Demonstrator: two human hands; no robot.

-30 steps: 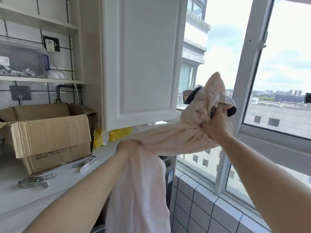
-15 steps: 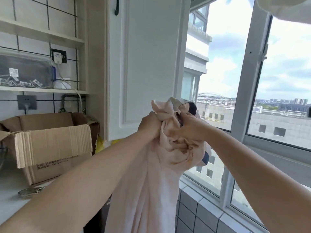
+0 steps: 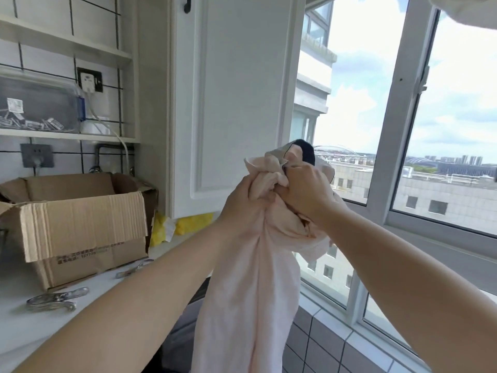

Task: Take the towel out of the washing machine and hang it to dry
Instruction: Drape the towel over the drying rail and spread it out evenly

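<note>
A pale pink towel [image 3: 250, 286] with a dark navy patch at its top hangs in a bunched column in front of me. My left hand [image 3: 242, 203] grips the bunched top from the left. My right hand [image 3: 306, 189] grips the same bunch from the right, close against the left hand. The long lower part of the towel drops past the bottom of the view. The washing machine is mostly hidden behind my arms and the towel; only a dark part shows below the counter.
A white counter [image 3: 24, 327] at left carries an open cardboard box [image 3: 80, 230], metal clips [image 3: 56, 301] and a yellow bag [image 3: 192, 223]. A white cabinet door [image 3: 231, 103] stands behind the towel. A window frame [image 3: 398, 125] fills the right. Pale fabric [image 3: 468, 9] hangs at top right.
My left hand came up from the hanging part and joined my right hand at the bunched top. The towel now hangs as one column, and the view tilted slightly upward.
</note>
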